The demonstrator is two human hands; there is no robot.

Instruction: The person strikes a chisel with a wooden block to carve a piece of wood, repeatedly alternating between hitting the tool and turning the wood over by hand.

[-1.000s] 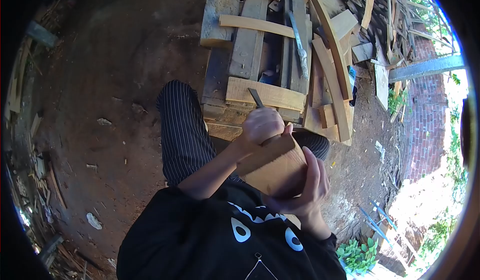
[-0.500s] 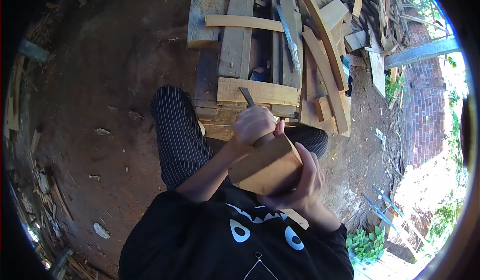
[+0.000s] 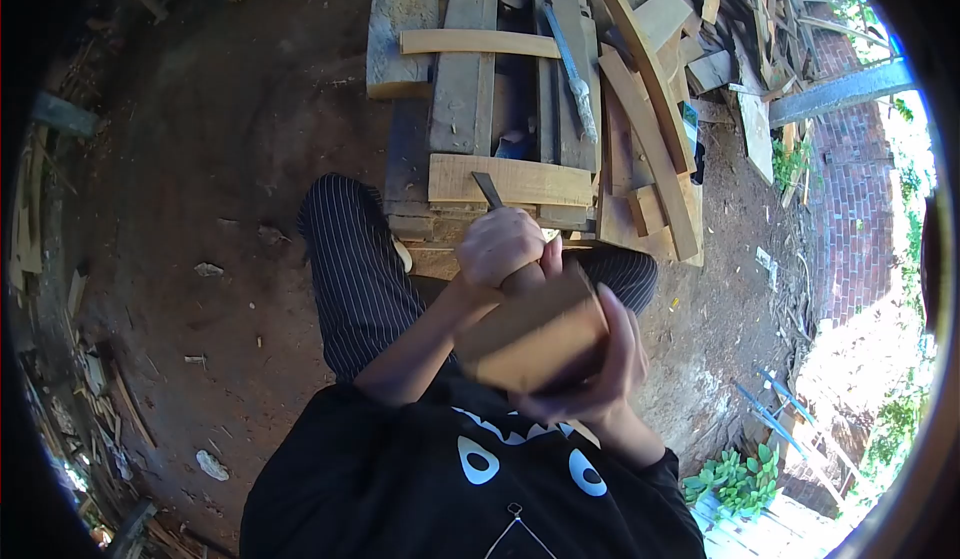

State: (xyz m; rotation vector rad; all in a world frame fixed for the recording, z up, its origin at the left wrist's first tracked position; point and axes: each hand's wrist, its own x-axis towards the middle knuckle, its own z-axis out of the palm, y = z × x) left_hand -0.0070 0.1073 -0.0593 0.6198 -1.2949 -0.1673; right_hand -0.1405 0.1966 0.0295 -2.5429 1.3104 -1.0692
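Observation:
My left hand is closed round the handle of a chisel. Its flat metal blade points away from me, and the tip shows over a pale, slightly curved wooden board lying across the bench. Close to my body, my right hand grips a thick wooden block, fingers along its right side and underneath. The block is blurred and tilted, with its upper edge by the butt of the chisel handle; whether the two touch cannot be made out.
A second curved strip lies across the bench beams. A blue-handled tool rests on the right beam. Long curved pieces and a small block lie at the right. My knee is left of the bench.
The view has shifted slightly, moving the bench a little left in the picture. The block in my right hand has tilted a little and blurred; both hands keep their hold.

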